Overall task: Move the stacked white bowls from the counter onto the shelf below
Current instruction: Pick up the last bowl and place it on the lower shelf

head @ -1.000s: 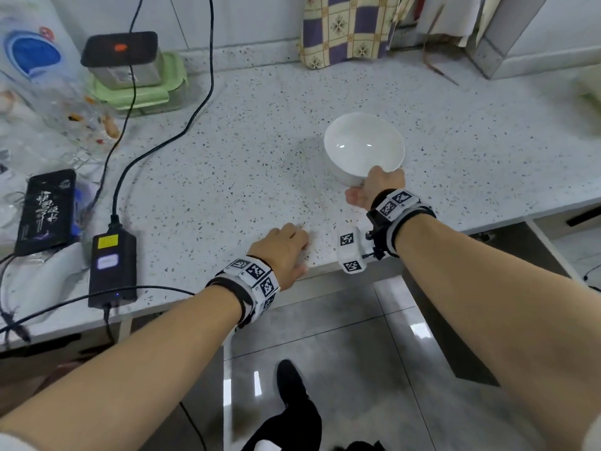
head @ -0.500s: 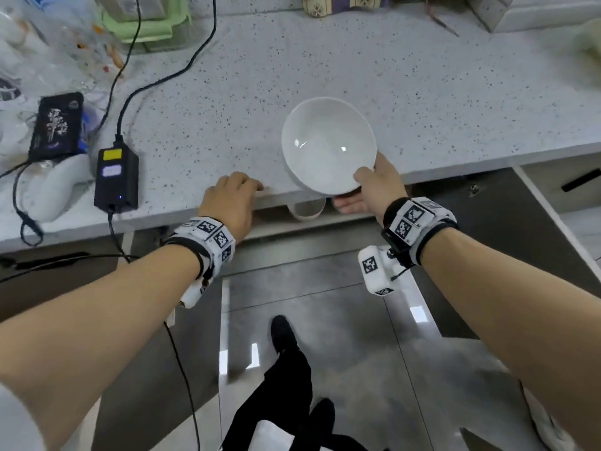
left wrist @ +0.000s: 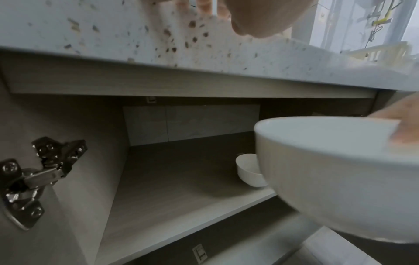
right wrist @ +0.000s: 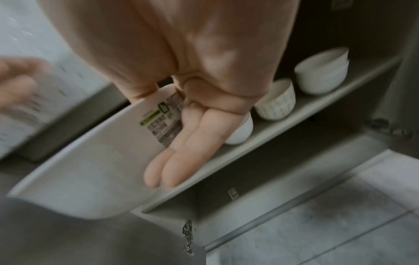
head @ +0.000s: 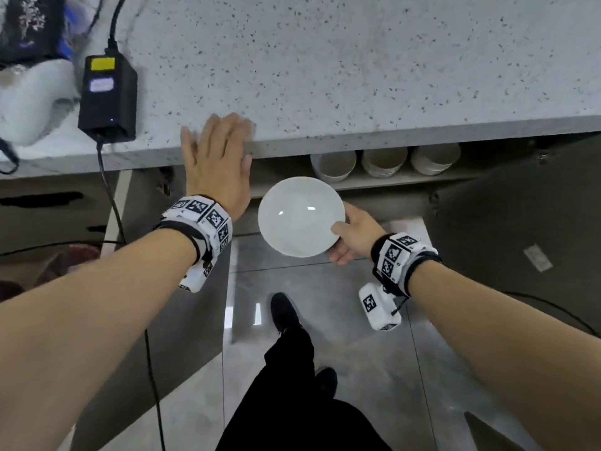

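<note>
**Bowl held in front of the open shelf**

The white bowl [head: 300,216] is being held in the air below the counter's edge, just in front of the shelf [head: 383,183] and not resting on it. The right hand [head: 353,237] is gripping it at its right side: the thumb is lying over the rim, and in the right wrist view the fingers [right wrist: 181,154] are stretching flat under the base beside a printed label [right wrist: 164,118]. The bowl is sitting upright, its hollow facing up.

The left hand [head: 216,164] is resting palm down on the near edge of the speckled counter [head: 325,60], fingers straight and holding nothing.

On the shelf, to the right of the held bowl, three lots of white bowls are standing in a row: a plain one [right wrist: 242,133], a ribbed one [right wrist: 275,104] and a stack [right wrist: 322,71]. A metal hinge [left wrist: 34,181] is showing on the left cabinet wall. Far left on the counter, a black power adapter [head: 107,96] is lying with its cable hanging over the edge.
</note>
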